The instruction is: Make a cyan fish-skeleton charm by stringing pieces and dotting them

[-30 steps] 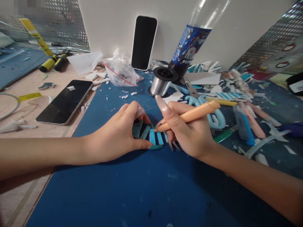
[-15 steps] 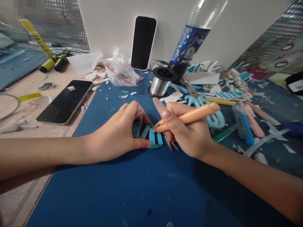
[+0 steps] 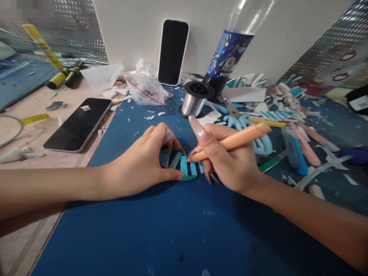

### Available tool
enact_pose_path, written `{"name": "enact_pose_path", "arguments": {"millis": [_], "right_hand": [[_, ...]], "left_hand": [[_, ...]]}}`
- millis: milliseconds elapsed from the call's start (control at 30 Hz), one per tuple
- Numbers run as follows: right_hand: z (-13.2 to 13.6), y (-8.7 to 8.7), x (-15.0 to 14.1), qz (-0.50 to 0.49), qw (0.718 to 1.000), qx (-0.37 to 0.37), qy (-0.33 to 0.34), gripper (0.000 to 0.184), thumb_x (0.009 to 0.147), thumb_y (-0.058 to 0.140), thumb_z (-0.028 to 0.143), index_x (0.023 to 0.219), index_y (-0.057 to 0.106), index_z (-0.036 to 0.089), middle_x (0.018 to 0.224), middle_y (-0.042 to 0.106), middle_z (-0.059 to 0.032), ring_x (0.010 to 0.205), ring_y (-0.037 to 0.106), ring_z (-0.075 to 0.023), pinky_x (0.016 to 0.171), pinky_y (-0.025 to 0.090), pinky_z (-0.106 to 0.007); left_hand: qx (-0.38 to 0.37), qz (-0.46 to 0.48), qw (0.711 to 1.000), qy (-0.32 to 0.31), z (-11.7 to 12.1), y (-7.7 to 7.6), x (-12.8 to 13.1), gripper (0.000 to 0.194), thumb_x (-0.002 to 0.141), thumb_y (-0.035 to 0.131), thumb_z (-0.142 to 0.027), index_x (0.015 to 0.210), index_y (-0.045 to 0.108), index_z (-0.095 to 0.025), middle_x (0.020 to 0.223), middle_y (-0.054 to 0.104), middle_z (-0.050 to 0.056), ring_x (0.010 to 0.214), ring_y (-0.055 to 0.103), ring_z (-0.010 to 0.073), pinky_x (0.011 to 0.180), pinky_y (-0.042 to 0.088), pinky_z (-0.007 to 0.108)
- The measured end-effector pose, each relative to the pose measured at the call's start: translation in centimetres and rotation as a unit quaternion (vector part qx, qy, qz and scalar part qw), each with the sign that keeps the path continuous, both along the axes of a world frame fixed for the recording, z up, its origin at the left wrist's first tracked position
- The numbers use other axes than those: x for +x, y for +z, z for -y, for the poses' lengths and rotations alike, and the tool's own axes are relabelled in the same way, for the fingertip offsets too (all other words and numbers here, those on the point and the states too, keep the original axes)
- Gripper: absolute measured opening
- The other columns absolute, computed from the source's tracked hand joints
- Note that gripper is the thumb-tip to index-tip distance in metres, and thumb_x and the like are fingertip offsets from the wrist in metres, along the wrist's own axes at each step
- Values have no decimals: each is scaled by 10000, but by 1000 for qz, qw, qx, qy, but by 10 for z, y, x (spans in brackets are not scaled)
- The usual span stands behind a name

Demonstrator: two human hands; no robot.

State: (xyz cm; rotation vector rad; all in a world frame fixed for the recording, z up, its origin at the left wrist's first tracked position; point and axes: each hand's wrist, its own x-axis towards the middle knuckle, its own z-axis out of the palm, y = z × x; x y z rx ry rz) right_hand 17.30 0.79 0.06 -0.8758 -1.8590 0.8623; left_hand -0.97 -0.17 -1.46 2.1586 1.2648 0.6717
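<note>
My left hand (image 3: pixel 140 163) rests on the blue cutting mat (image 3: pixel 161 230), thumb and fingers pinching the edge of a small blue-and-white striped piece (image 3: pixel 185 168) and pressing it flat. My right hand (image 3: pixel 227 157) is closed round a peach-coloured craft knife (image 3: pixel 232 141), held like a pen. The knife's tip touches the striped piece near its top edge, between my two hands. My right index finger sticks up, off the handle.
A dark phone (image 3: pixel 78 123) lies flat at the left, another phone (image 3: pixel 173 51) leans on the wall. A wire spool (image 3: pixel 195 99), a tilted plastic bottle (image 3: pixel 230 57), a plastic bag (image 3: pixel 145 90), blue scissors (image 3: pixel 253 132) and many foam scraps and cutters (image 3: pixel 299 142) crowd the right.
The knife tip has shifted slightly along the striped piece and back. My left hand has kept its hold on the piece.
</note>
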Motion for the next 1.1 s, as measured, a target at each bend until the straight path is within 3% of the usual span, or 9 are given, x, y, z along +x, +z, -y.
{"name": "enact_pose_path", "arguments": {"millis": [233, 533, 800, 1100], "right_hand": [[0, 2, 0, 7, 1000, -11, 15, 479, 872, 485, 474, 484, 465, 193, 437, 391, 41, 386, 386, -54, 369, 335, -220], [1, -1, 1, -7, 998, -23, 52, 461, 881, 484, 447, 501, 416, 195, 417, 411, 62, 316, 409, -37, 362, 355, -225], [1, -3, 1, -8, 996, -71, 53, 467, 851, 525, 473, 513, 366, 193, 398, 383, 76, 280, 388, -34, 289, 273, -214], [3, 2, 0, -14, 1000, -15, 20, 465, 864, 504, 463, 496, 421, 191, 457, 401, 42, 406, 415, -53, 396, 367, -227]], "left_hand": [[9, -1, 1000, -2, -1, 0, 0, 444, 652, 735, -344, 821, 343, -223, 823, 485, -25, 824, 478, 172, 679, 397, 283], [8, 1, 1000, -5, 0, 1, 0, 388, 689, 696, -366, 879, 392, -218, 859, 492, -14, 803, 446, 159, 662, 387, 278], [-6, 11, 1000, -7, 0, 1, 0, 383, 688, 703, -359, 868, 400, -208, 835, 493, -26, 789, 455, 149, 668, 388, 277], [25, 4, 1000, -6, 0, 0, 0, 420, 676, 723, -314, 820, 341, -215, 752, 396, -53, 711, 397, 119, 616, 342, 241]]}}
